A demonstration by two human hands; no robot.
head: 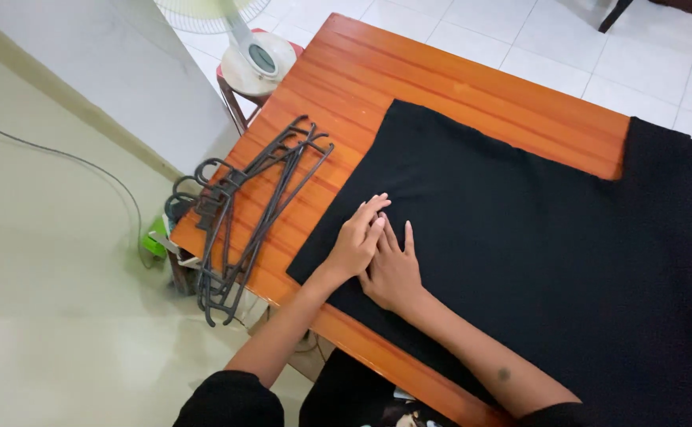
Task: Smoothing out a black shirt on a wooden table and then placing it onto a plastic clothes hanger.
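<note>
A black garment [520, 229] lies spread flat across an orange wooden table [409, 71]. My left hand [358, 237] rests palm down on the cloth near its left edge, fingers stretched out. My right hand [396, 273] lies flat on the cloth just beside it, partly under the left hand's fingers. Neither hand grips anything. A stack of dark plastic hangers [243, 209] lies on the bare wood to the left of the cloth, about a hand's width from my left hand.
A pedestal fan [243, 39] stands on a small stool past the table's far left corner. A grey cable [85, 166] runs over the pale floor at left. White floor tiles lie beyond the table. A green object [154, 237] sits below the table's left corner.
</note>
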